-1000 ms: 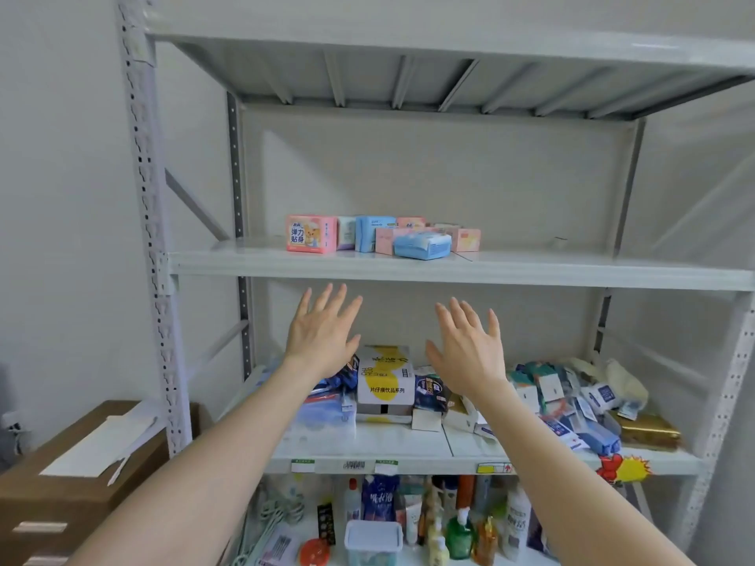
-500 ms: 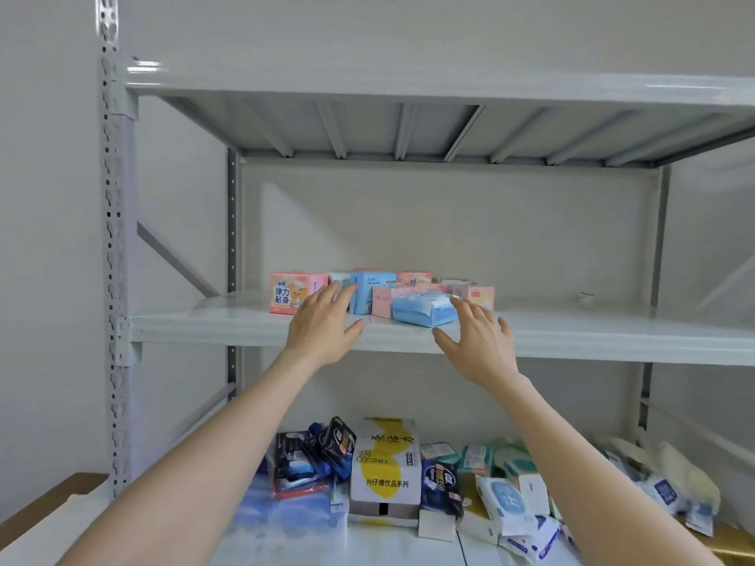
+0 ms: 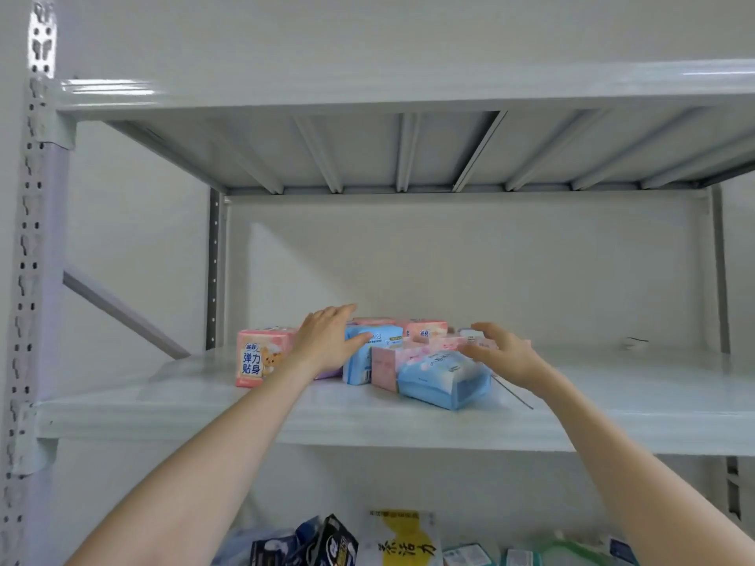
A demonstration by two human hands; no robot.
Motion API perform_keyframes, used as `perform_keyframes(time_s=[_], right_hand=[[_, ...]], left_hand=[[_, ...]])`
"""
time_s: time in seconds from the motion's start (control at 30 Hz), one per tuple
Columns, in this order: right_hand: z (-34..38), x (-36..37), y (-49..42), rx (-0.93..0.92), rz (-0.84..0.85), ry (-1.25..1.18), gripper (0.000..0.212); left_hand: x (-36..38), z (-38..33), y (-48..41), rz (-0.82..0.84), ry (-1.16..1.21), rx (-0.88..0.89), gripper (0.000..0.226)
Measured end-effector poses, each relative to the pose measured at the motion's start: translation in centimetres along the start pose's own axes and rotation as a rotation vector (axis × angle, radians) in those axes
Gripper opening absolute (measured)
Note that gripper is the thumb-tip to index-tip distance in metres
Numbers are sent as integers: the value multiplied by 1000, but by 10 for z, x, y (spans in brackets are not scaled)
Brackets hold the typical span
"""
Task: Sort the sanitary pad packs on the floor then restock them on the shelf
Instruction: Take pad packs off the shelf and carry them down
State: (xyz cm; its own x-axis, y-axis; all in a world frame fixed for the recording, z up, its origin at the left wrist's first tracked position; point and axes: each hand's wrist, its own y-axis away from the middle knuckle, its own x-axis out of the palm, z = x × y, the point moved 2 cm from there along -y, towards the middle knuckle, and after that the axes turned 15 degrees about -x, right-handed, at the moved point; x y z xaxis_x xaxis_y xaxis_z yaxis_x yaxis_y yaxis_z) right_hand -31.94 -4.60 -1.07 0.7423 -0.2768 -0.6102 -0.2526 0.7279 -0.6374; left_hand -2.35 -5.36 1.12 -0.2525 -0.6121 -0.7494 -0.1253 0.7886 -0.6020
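Observation:
Several sanitary pad packs stand in a cluster on the grey metal shelf (image 3: 204,406). A pink pack with a bear (image 3: 259,357) is at the left, a blue upright pack (image 3: 374,353) in the middle, a light blue soft pack (image 3: 443,377) lies in front, and pink packs (image 3: 423,330) stand behind. My left hand (image 3: 327,341) reaches over the cluster with straight fingers, between the bear pack and the blue pack, thumb against the blue pack. My right hand (image 3: 504,353) hovers with spread fingers over the right end of the cluster, above the light blue pack.
The shelf board runs wide to the right of the packs, with a small dark mark (image 3: 635,341) near the back. Another shelf board (image 3: 408,91) hangs overhead. Below, a lower shelf holds mixed packaged goods, among them a yellow and white box (image 3: 402,539). A perforated upright (image 3: 32,279) stands at the left.
Both hands rose from the lower shelf level and reached onto the shelf with the packs. The view tilted up and moved closer.

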Motion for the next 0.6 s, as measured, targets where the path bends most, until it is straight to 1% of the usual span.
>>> perform_keyframes(time_s=[0.07,0.13,0.2,0.27,0.37,0.47,0.53,0.6], right_hand=[[-17,3,-12,33,32,-118,64],[-33,8,-21,73,101,-208,65],[-44,14,-28,96,173,-234,65],[-51,18,-34,99,209,-253,62],[-55,23,-36,112,288,-365,48],[-57,26,-31,93,339,-494,49],[-59,25,-29,83,331,-529,45],[-59,23,-26,70,308,-556,48]], left_hand=[[12,0,-16,33,-51,-11,68],[22,0,-27,66,-114,-33,65],[31,3,-35,108,-152,-65,62],[38,5,-41,129,-161,-83,61],[45,7,-47,122,-150,-89,62],[50,8,-50,115,-110,-81,62],[50,8,-51,116,-46,-70,58],[49,8,-51,113,21,-60,53]])
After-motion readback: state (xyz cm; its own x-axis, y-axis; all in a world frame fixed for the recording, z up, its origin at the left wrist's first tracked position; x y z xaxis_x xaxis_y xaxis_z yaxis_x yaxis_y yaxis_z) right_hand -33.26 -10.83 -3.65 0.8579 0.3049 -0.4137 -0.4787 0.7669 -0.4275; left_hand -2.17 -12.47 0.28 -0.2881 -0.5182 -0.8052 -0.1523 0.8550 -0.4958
